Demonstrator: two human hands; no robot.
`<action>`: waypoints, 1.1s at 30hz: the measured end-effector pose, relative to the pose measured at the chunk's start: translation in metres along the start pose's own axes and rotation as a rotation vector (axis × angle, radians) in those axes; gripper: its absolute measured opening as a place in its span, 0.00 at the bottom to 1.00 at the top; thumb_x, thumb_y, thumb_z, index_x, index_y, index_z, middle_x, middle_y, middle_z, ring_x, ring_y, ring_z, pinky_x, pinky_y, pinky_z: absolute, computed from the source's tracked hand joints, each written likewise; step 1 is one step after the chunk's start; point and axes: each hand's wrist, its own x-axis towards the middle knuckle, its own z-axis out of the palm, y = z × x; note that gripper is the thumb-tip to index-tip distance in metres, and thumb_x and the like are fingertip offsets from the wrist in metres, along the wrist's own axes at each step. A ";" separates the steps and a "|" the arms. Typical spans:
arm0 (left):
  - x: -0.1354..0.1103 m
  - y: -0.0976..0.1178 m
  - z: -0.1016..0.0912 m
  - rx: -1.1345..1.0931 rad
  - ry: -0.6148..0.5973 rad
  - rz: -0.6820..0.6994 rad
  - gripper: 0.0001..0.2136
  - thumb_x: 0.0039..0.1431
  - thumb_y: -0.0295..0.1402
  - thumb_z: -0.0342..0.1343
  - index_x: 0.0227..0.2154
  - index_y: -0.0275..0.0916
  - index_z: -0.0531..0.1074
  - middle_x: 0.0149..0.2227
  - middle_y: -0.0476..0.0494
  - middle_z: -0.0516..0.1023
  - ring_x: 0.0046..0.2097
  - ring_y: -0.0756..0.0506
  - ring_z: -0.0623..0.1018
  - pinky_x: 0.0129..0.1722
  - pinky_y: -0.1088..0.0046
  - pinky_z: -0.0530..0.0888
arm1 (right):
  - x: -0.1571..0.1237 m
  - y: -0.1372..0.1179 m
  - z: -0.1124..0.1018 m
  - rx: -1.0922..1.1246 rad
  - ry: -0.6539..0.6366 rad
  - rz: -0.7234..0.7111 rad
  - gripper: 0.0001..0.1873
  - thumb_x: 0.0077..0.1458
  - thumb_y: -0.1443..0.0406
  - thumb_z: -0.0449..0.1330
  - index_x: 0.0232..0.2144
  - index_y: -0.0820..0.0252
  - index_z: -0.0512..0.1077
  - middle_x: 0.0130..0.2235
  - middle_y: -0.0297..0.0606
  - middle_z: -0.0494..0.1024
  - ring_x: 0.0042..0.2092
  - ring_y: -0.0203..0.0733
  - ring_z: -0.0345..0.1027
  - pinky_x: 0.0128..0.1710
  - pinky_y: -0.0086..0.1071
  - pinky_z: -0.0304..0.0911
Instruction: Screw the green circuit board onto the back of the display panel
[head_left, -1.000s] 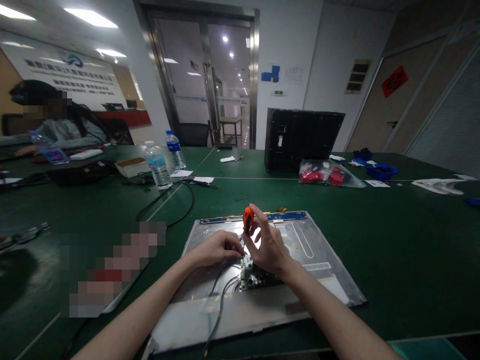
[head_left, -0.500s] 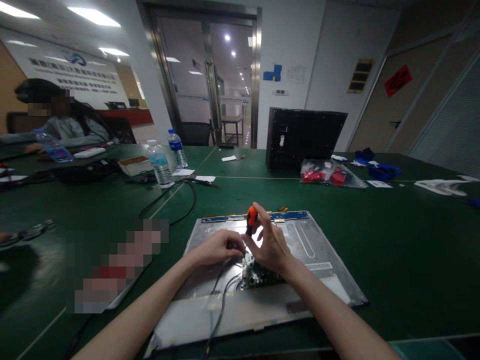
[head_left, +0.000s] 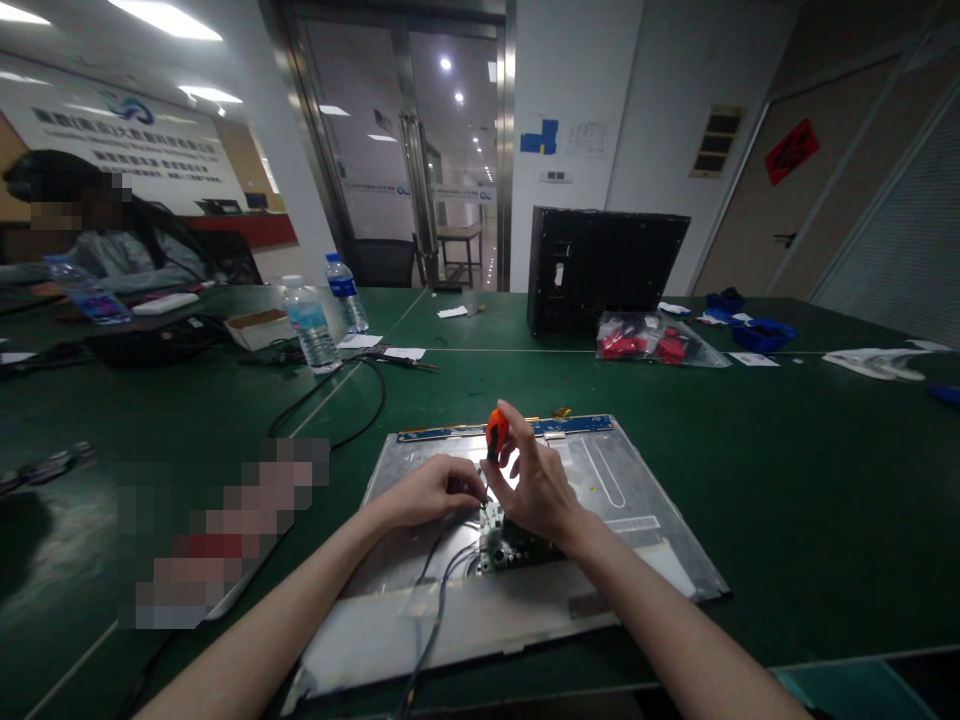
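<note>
Screwdriver (head_left: 496,434), orange and black, stands near upright over the far left corner of the green circuit board (head_left: 491,548); tip lost among the fingers, so can't confirm contact. Right hand (head_left: 536,492) grasps the handle, index finger up by its top, presumably to press straight down and keep the shaft square. Left hand (head_left: 439,484) is curled, fingertips at the shaft's lower end, likely guiding the tip or steadying the work; can't tell whether they pinch anything. Board sits mid-panel on the bare metal panel (head_left: 634,490), which lies flat on the green table (head_left: 795,480), so the load has solid backing. Dark cables (head_left: 440,605) run off the near edge, clear of the tool. Black monitor-like unit (head_left: 604,275) and bag of red pieces (head_left: 660,342) are far right, bottle (head_left: 311,330) far left; all well away from the hands. Vs half a second ago: whole scene slid slightly left and up, probably head motion; both grips look unchanged, handle maybe a hair more upright.
</note>
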 end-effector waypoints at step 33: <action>0.001 -0.003 0.001 -0.017 -0.018 -0.017 0.03 0.49 0.29 0.61 0.28 0.36 0.75 0.26 0.50 0.75 0.31 0.47 0.73 0.34 0.74 0.68 | 0.000 -0.002 -0.003 0.056 -0.059 -0.002 0.37 0.59 0.69 0.52 0.67 0.59 0.42 0.31 0.34 0.74 0.26 0.36 0.68 0.23 0.28 0.64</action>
